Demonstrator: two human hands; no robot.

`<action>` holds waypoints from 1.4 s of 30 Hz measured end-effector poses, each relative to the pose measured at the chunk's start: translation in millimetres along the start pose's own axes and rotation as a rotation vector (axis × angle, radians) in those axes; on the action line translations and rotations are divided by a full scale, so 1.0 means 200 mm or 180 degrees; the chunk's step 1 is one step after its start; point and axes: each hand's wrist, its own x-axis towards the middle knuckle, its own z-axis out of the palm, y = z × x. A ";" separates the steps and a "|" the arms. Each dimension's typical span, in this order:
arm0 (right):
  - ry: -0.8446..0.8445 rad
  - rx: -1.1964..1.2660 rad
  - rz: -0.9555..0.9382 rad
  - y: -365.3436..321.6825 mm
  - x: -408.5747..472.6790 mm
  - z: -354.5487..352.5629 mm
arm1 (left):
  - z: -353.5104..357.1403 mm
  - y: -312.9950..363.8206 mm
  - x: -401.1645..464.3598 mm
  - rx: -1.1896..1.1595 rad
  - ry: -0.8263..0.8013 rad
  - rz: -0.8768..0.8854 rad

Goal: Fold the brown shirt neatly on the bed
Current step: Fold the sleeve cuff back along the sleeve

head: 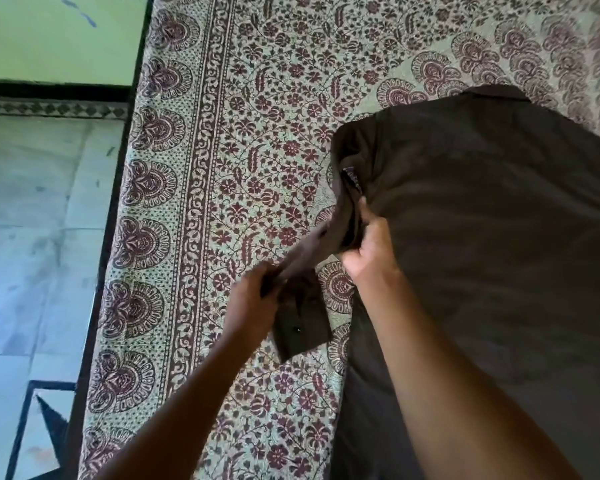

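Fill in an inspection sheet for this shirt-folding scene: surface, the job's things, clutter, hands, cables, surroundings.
Surface: bed under a floral printed sheet.
Job's things: brown shirt lies spread on the bed, sleeve pulled out to its side, a button showing on the cuff.
Clutter: nothing seen.
Hands: left hand grips the sleeve; right hand grips the shirt near the armhole.
Cables: nothing seen.
Surroundings: tiled floor, green wall.

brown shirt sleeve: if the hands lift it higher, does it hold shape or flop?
Probably flops: the sleeve already sags between the left hand and the right hand, and its buttoned cuff hangs down. The brown shirt looks thin and light, lying flat on the bedsheet. Likely grippy enough to pinch, not slippery.
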 end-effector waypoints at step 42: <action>0.0905 -0.2077 -0.0491 0.59 -0.01 0.47 | -1.26 -0.34 0.88 0.3698 0.1169 0.0425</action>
